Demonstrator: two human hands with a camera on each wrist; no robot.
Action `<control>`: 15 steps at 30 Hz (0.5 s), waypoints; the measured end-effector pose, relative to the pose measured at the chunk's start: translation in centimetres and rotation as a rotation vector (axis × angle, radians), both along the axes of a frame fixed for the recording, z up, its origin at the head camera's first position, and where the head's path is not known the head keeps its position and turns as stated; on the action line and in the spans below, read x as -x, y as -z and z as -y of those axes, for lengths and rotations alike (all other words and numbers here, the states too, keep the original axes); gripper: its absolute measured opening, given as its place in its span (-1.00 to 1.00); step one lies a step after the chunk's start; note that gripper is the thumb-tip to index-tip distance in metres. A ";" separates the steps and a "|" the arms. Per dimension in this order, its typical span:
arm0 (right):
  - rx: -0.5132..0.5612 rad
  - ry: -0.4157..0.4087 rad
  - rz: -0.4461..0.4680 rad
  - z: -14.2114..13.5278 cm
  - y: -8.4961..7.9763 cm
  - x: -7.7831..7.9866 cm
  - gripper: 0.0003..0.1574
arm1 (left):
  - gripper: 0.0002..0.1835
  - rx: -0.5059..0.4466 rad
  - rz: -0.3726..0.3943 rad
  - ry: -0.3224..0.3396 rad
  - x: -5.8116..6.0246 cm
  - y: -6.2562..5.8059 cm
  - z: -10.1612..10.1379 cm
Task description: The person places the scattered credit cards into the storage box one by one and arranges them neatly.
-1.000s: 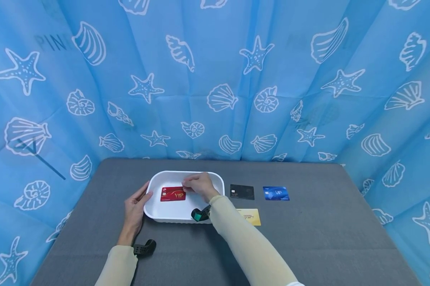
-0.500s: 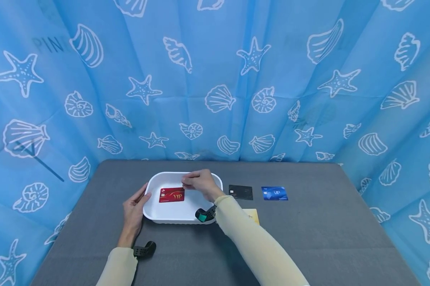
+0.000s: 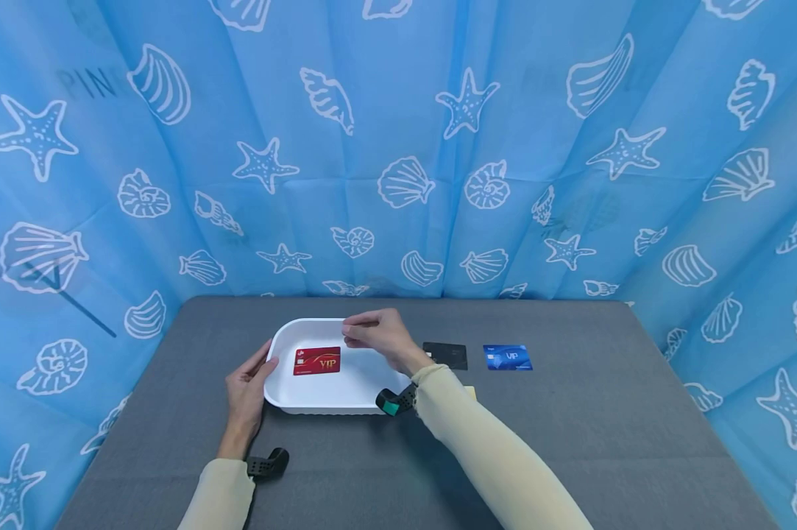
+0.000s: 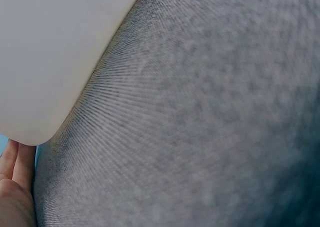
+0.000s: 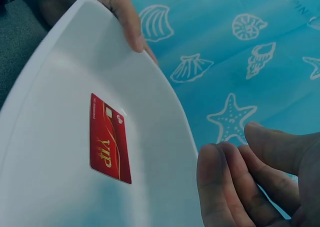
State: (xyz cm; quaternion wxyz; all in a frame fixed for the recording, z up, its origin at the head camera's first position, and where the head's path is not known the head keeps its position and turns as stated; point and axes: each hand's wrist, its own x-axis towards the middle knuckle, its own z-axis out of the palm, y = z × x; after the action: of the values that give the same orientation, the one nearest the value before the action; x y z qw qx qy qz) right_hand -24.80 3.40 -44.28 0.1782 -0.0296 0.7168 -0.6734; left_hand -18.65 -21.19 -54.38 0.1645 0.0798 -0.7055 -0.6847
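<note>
A white plastic tray [image 3: 355, 383] with rounded corners stands on the grey table. Flat on its floor lies a red VIP card [image 3: 316, 361], its gold lettering clear in the right wrist view. My left hand [image 3: 244, 397] holds the tray's left end, thumb over the rim and fingers outside; the right wrist view shows that thumb [image 5: 131, 29] on the rim. Over the tray's far right part hovers my right hand [image 3: 386, 338]. Its fingers are loosely bent, with a gap between thumb and fingertips and nothing held.
Right of the tray a black card [image 3: 451, 355] lies partly behind my right wrist, with a blue VIP card [image 3: 508, 358] farther right. A yellow card [image 3: 470, 392] is mostly hidden by my right sleeve. A blue shell-patterned curtain [image 3: 398, 147] hangs behind the table.
My right hand has moved away from the red card, up and slightly right, and its forearm now covers more of the yellow card. The left hand keeps its place on the tray.
</note>
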 end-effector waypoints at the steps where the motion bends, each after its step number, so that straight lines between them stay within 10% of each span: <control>1: -0.002 -0.005 -0.009 -0.2 -0.1 -0.1 -0.63 | -0.54 0.002 -0.001 -0.001 0.0 0.0 0.0; 15: 0.024 -0.040 -0.102 -3.2 -1.6 -1.4 -0.65 | -0.55 0.013 -0.010 -0.028 -0.1 -0.2 -0.2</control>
State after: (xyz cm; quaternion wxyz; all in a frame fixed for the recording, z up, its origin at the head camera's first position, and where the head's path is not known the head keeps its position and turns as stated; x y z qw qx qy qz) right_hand -23.44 6.57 -42.71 0.1544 -0.0803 0.7162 -0.6758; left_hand -18.55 -21.00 -54.23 0.1779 0.0850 -0.7079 -0.6782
